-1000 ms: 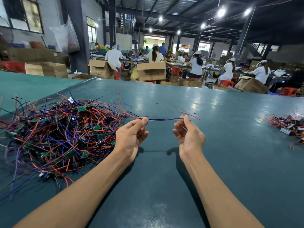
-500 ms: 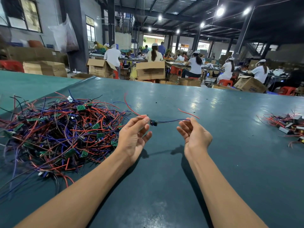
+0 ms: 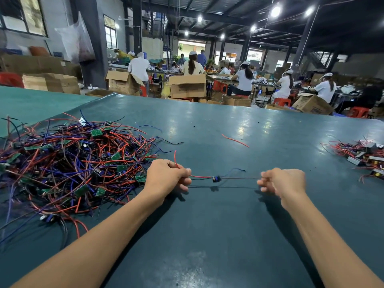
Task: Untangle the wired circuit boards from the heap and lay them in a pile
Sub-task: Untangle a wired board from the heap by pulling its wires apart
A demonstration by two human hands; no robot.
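A big tangled heap [image 3: 68,163] of small green circuit boards with red, blue and black wires lies on the left of the teal table [image 3: 207,235]. One wired board [image 3: 216,179] hangs stretched between my hands just above the table, free of the heap. My left hand [image 3: 166,176] pinches its red and dark wires beside the heap's right edge. My right hand [image 3: 282,181] pinches the thin wires at the other end. A smaller pile [image 3: 361,154] of boards and wires sits at the table's right edge.
A loose red wire [image 3: 234,140] lies on the table beyond my hands. Cardboard boxes [image 3: 188,86] and seated people at benches fill the hall past the table's far edge.
Both hands have dropped toward me and moved apart, drawing the wired board fully out of the heap. The small dark component now hangs midway between them.
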